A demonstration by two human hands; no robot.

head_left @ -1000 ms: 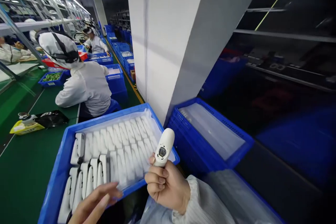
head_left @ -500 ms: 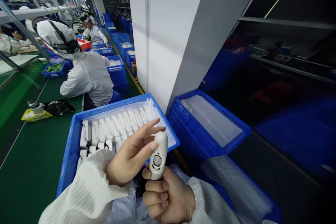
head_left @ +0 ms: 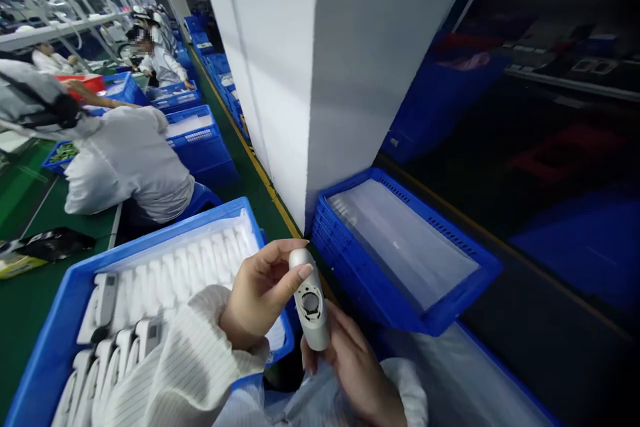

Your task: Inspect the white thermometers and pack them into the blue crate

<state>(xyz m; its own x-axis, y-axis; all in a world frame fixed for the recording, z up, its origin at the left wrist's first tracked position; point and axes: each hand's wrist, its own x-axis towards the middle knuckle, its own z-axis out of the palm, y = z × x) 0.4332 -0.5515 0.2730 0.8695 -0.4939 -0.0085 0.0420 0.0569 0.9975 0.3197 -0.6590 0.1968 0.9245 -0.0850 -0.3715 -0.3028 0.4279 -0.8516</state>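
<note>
A white oblong plastic device [head_left: 310,303] with a round opening on its face stands between my two hands, low in the middle of the view. My left hand [head_left: 260,293] pinches its upper end with thumb and fingertips. My right hand [head_left: 357,367] holds its lower end from below, fingers partly extended under it. Just to the left lies a blue crate [head_left: 65,300] lined with plastic film and filled with rows of similar white devices [head_left: 165,273].
A second blue crate [head_left: 440,320] with a clear plastic liner sits to the right, by a white pillar [head_left: 310,67]. A person in white work clothes [head_left: 125,160] sits at the green belt [head_left: 25,300] on the left. More blue crates and workers stand further back.
My left hand has closed its fingertips on the top of the device, which now tilts. My right hand has loosened and slid lower. The view has swung to the right.
</note>
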